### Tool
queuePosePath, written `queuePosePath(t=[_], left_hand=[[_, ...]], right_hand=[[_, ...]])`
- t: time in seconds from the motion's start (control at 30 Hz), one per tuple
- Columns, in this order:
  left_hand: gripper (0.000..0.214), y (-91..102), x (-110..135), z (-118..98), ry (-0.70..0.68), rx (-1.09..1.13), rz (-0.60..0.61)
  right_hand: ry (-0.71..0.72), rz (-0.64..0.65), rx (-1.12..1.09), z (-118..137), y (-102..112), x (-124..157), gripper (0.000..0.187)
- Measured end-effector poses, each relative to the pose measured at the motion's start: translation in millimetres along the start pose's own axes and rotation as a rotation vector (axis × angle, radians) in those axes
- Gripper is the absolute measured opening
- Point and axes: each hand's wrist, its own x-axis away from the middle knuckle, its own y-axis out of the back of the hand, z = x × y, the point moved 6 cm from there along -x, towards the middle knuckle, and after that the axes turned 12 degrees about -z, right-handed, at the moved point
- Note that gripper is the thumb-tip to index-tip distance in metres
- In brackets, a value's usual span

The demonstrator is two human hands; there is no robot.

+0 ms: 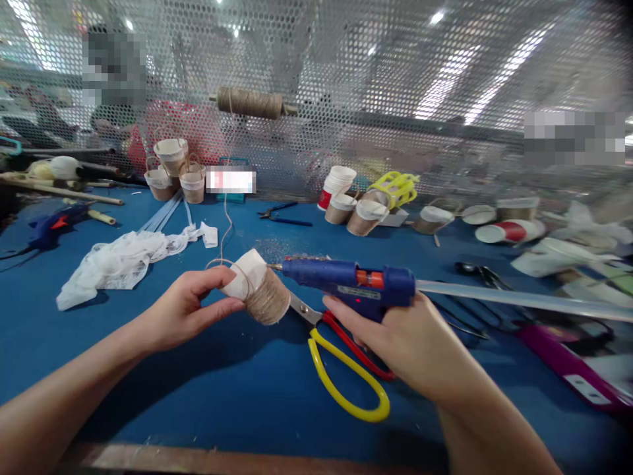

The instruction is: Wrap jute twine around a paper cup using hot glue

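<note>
My left hand (190, 305) grips a paper cup (257, 289) lying on its side, partly wrapped in jute twine, its white end toward my fingers. A strand of twine (225, 227) runs from the cup up to a spool (250, 103) on the mesh wall. My right hand (400, 336) is closed round a blue hot glue gun (349, 280). The gun's nozzle touches the cup at the edge of the twine wrap. A clear glue stick (519, 298) juts from the gun's back to the right.
Yellow-and-red-handled scissors (346, 369) lie on the blue table (222, 396) under the gun. White lace (123, 257) lies at left, with a second blue glue gun (52, 224). Finished twine-wrapped cups (173, 173) and plain cups (356, 208) stand by the mesh. Another person sits behind it.
</note>
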Motion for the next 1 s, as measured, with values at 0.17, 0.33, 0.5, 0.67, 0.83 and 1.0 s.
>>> queuePosePath(t=[0.17,0.33,0.5,0.67,0.83,1.0], left_hand=[[0.006,0.2,0.2,-2.7,-0.038,0.02,0.011],[0.006,1.0,-0.6,-4.0,-0.058,0.022,-0.004],[0.008,3.2,-1.8,-4.4,-0.075,0.011,-0.023],[0.008,3.3,-2.4,-3.6,-0.081,0.006,-0.014],[0.009,2.0,-2.7,-5.7,-0.064,-0.009,0.006],[0.01,0.8,-4.1,-9.0,-0.041,-0.027,0.013]], right_hand=[[-0.24,0.118,-0.191,-6.8,-8.9,-6.4,0.031],[-0.592,0.245,-0.551,-26.7,-28.5,-4.7,0.026],[-0.768,0.153,-0.656,-56.7,-47.1,-15.5,0.02],[-0.838,0.088,-0.419,-98.2,-72.0,-29.7,0.024],[-0.898,0.207,-0.223,-116.2,-101.3,-30.9,0.026],[-0.823,0.259,-0.134,-109.2,-112.0,-35.2,0.029]])
